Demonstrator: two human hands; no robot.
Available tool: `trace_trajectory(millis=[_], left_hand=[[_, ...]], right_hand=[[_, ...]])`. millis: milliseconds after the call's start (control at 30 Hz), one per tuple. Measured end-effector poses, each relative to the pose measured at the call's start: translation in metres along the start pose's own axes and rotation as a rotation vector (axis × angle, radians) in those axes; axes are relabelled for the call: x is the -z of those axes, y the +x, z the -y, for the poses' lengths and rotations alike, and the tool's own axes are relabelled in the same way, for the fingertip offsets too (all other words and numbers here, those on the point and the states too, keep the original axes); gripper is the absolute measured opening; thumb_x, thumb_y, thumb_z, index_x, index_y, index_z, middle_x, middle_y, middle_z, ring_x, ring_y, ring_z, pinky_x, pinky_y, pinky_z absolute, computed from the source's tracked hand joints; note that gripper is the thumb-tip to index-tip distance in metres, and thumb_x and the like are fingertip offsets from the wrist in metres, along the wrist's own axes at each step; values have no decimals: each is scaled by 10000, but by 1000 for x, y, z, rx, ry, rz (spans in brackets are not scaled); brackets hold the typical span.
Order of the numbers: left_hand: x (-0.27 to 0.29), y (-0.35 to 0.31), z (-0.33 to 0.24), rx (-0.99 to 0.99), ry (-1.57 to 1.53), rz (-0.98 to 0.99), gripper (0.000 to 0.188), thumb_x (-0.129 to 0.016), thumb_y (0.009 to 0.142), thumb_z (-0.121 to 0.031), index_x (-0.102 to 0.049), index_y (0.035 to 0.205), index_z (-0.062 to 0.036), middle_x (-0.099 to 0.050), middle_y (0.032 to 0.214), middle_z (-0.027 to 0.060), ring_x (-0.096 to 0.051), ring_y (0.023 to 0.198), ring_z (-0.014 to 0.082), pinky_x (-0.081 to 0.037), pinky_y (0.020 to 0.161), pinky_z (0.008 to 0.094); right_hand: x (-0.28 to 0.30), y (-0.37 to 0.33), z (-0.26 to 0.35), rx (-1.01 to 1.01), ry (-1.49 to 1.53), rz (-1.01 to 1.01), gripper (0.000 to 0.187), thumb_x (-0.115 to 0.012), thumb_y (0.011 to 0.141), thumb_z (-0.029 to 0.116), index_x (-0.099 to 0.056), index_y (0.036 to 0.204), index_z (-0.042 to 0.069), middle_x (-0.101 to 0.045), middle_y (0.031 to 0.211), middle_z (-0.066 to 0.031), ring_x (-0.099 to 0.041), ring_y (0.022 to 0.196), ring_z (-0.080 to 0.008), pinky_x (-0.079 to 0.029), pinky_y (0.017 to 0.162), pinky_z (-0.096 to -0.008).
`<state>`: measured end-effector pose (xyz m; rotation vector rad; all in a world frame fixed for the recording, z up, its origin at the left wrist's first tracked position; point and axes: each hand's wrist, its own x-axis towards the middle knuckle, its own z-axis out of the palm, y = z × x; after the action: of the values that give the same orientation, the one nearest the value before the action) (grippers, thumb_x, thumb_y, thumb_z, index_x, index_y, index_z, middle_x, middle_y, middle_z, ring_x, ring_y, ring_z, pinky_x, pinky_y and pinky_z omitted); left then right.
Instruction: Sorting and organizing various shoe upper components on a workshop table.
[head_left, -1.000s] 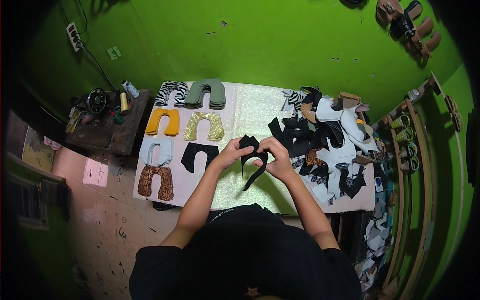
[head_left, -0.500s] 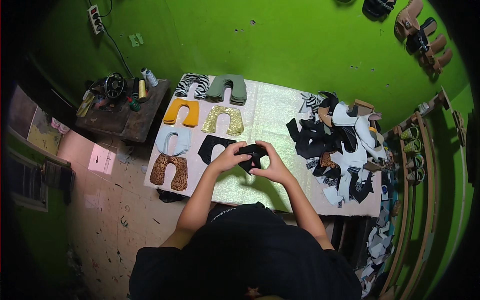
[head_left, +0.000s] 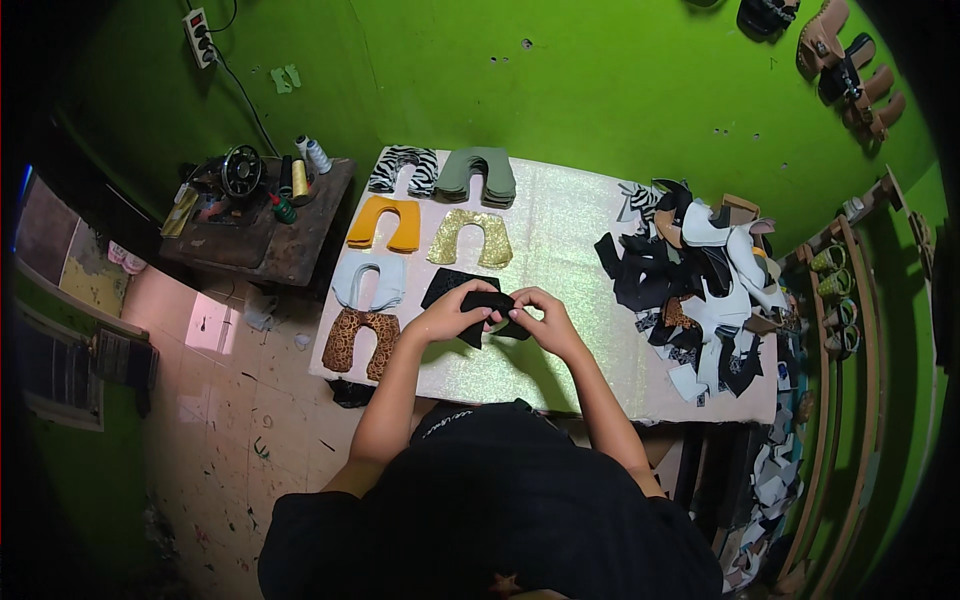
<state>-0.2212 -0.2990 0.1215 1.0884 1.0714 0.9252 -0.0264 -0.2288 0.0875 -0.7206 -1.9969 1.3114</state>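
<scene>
My left hand (head_left: 457,314) and my right hand (head_left: 546,323) hold a black U-shaped material piece (head_left: 496,302) between them over the front of the table. Fingers and thumbs of both hands are closed on it, and its lower part looks folded or bent. Just behind my left hand lies a black cut-out stack (head_left: 443,288), partly covered by the hand. Around it sit more U-shaped stacks: gold glitter (head_left: 442,242), white (head_left: 352,288), leopard print (head_left: 345,342), orange-yellow (head_left: 366,224), zebra print (head_left: 384,172) and grey-green (head_left: 489,160).
A heap of scraps (head_left: 712,300) covers the right side of the pale, shiny table (head_left: 560,260). On the left, a dark wooden stand (head_left: 245,240) carries a machine handwheel (head_left: 242,172) and thread spools (head_left: 318,157). Sandals (head_left: 829,260) hang on a right-hand rack.
The black piece has turned and spread between my hands, its band now stretched sideways. My right hand has shifted its grip. The whole view has moved slightly, so the table appears farther right.
</scene>
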Motion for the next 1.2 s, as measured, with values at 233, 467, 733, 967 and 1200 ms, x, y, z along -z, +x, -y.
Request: trace_trajectory(millis=[233,467,733,967,1200], left_hand=[[14,2,9,17,-18,90,122,-510,843,-28,-432,937,-22,-614,936,130,-590,772,134,-493,706,268],[17,6,7,93,-185,152,199,-493,811,-15,-463,1005,13,-617,944,138,-611,786,178,-498,761,295],[19,6,4,46,-179,229,270,-540,793,-91,-530,1035,29,-635,912,102,-614,801,167,-485,768,282],[21,9,8,3,-55,176,267,-617,770,-111,-554,999,11,-646,851,58,-607,772,115,-479,727,243],[18,8,6,60,-113,117,180,-550,802,-35,-519,975,4,-625,858,75,-604,765,134,-481,725,259]], right_hand=[[-8,7,0,-87,-33,-54,150,-585,794,147,-587,787,-3,-606,905,-128,-582,868,-229,-429,802,-325],[-16,13,-15,-256,161,-74,149,-570,797,126,-554,729,-5,-617,878,-116,-587,801,-189,-442,754,-296],[-15,18,-17,-216,330,17,95,-569,791,48,-542,706,17,-593,834,-49,-536,719,-89,-441,672,-230],[-10,21,-22,-311,220,16,74,-601,770,77,-585,757,6,-611,781,-48,-552,693,-98,-447,652,-250],[-10,24,-17,-228,217,-53,142,-637,754,100,-584,839,-1,-597,764,-40,-546,704,-95,-441,659,-241]])
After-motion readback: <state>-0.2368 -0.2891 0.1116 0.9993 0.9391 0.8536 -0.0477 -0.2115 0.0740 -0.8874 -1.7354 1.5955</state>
